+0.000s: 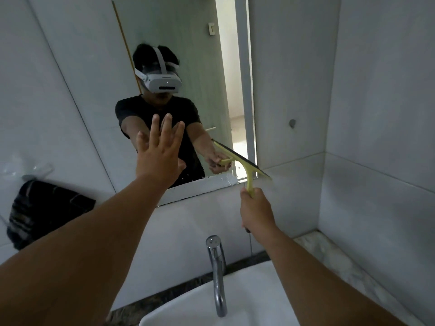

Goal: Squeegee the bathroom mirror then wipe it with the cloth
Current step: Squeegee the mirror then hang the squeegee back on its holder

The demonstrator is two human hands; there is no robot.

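We are holding the yellow squeegee (242, 164) against the lower right corner of the mirror (188, 55), its dark blade lying tilted on the glass, high end to the left and low end running just past the mirror's right edge onto the tile. Our right hand (256, 209) is wrapping its fingers tight around the lower end of the handle, just below the mirror's bottom edge. Our left hand (160, 156) is reaching up with fingers spread and nothing in it, its palm facing the lower middle of the glass; we cannot tell whether it is touching. Small drops or specks are showing along the mirror's bottom edge near the squeegee. The mirror is hanging on a white tiled wall (294, 67), which is carrying a small round peg (292, 123) to the right of the glass. A dark cloth (44, 212) is hanging on the wall at the far left, well apart from both hands. Below us a chrome tap (217, 274) is standing over the white basin (247, 302), which is sitting on a marbled worktop (334, 257) running to the right-hand corner.
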